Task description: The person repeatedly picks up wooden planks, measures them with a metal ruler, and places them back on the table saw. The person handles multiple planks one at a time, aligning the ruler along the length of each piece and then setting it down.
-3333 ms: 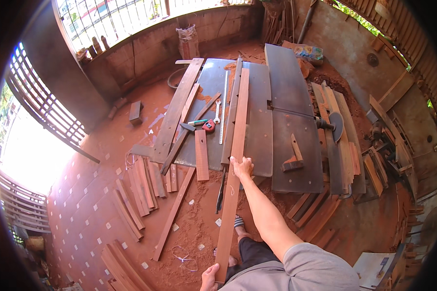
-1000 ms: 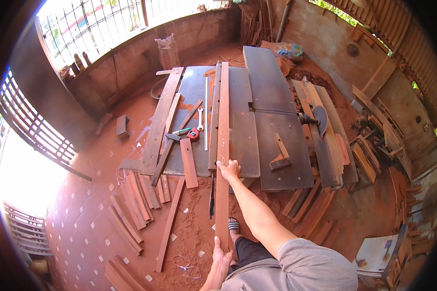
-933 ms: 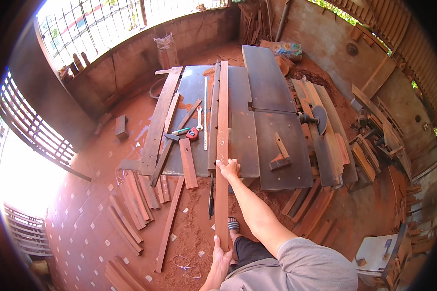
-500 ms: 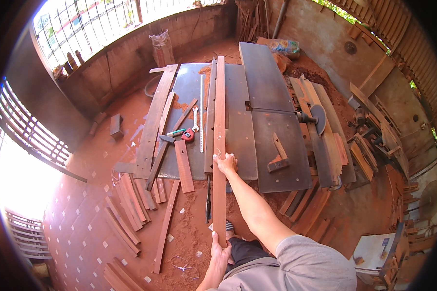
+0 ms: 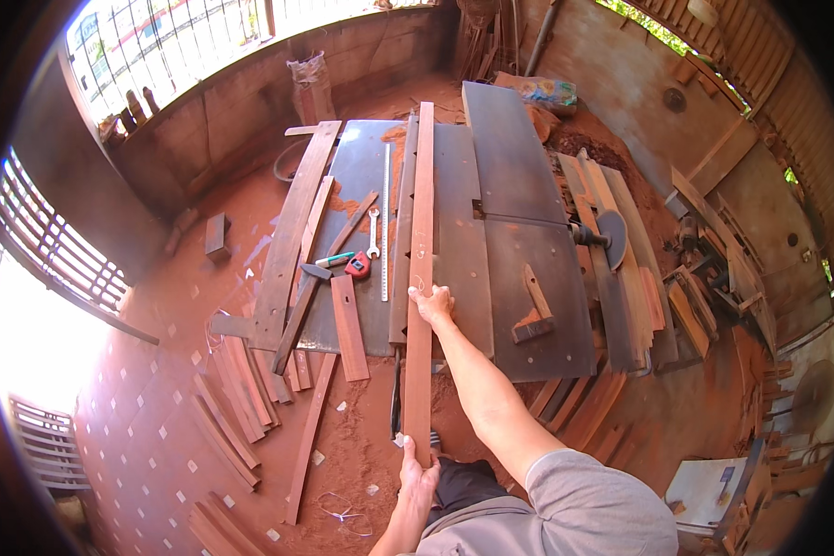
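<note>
A long reddish wooden board lies lengthwise along the metal machine table, beside a dark upright strip. Its near end sticks out past the table edge toward my body. My left hand is closed round that near end, with the thumb on top. Farther up the board, my right hand grips it across its width, near some chalk-like marks. To the left on the table are a red tape measure, a wrench, a steel ruler and a hammer.
A wooden push block rests on the table's right side. Beyond it is a round disc on a shaft, with stacked planks around it. Cut wood strips lie on the dusty floor at left. A plastic sack stands by the wall.
The board and both hands have slid slightly away from me along the table. The whole view has shifted a little; both hands keep their hold.
</note>
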